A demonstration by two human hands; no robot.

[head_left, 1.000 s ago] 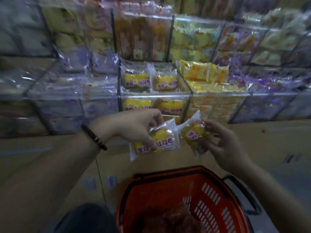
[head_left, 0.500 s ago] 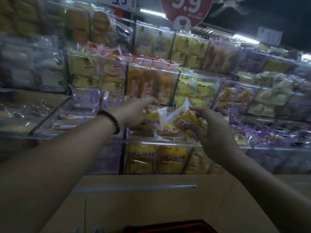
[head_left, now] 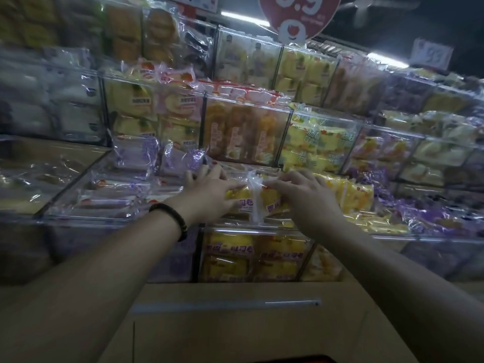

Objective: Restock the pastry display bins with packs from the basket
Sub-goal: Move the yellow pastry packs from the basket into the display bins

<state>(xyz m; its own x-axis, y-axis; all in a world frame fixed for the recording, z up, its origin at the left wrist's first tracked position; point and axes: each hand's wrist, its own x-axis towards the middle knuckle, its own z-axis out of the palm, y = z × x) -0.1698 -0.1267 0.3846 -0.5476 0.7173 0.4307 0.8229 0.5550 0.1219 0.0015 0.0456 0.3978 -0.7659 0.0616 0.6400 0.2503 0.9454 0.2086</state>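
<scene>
Two yellow pastry packs in clear wrap with purple lettering lie side by side over the middle clear bin (head_left: 251, 230) of the lower display row. My left hand (head_left: 209, 191) grips the left pack (head_left: 239, 199) from its left end, thumb on top. My right hand (head_left: 306, 197) pinches the right pack (head_left: 273, 204) near its crimped clear edge. Both packs sit low in the bin, on top of more yellow packs of the same kind (head_left: 230, 258) seen through the bin's front. Only a dark red sliver of the basket (head_left: 296, 360) shows at the bottom edge.
Clear acrylic bins run in tiers: purple packs (head_left: 136, 155) to the left, lighter yellow packs (head_left: 351, 195) to the right, orange pastries (head_left: 243, 132) behind. A red round price sign (head_left: 298, 14) hangs above. A tan cabinet front (head_left: 235, 323) lies below the bins.
Both hands carried the two yellow packs up from over the basket and lowered them into the middle bin. The view tilted up, so the basket dropped almost out of sight.
</scene>
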